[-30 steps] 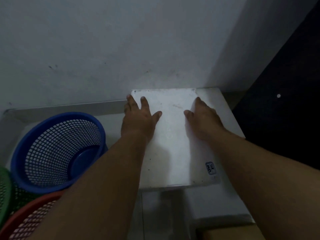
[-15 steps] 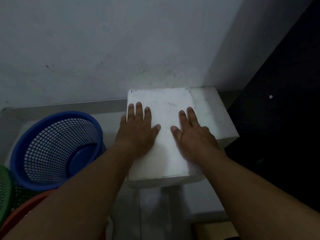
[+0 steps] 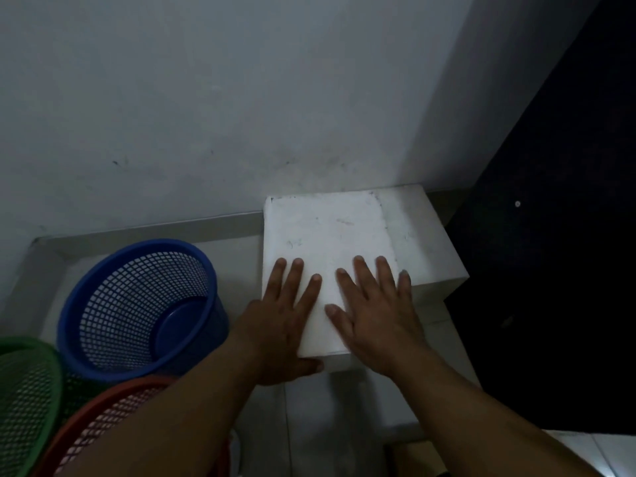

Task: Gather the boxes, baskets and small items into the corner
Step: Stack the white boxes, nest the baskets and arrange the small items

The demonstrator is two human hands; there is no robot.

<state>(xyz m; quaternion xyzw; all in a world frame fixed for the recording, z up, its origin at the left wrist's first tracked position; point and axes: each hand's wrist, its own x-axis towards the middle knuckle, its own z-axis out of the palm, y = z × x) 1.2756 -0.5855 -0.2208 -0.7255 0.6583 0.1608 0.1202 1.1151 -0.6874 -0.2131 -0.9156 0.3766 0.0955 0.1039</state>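
Under you, the pale tiled floor [image 3: 309, 421] runs up to the wall's skirting. Standing on it at centre frame, hard against the wall, you've got the white rectangular foam-looking box [image 3: 421, 235]. Left of it, the blue plastic mesh basket [image 3: 137, 304] sits mouth up, just beside the box. Lower left, the green plastic mesh basket [image 3: 24, 390] and red plastic mesh basket [image 3: 113, 418] crowd against the blue one.

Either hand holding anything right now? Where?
Nothing gripped. The left hand and right hand lie flat on top of the white box, near its front edge; left thumb against the front face.
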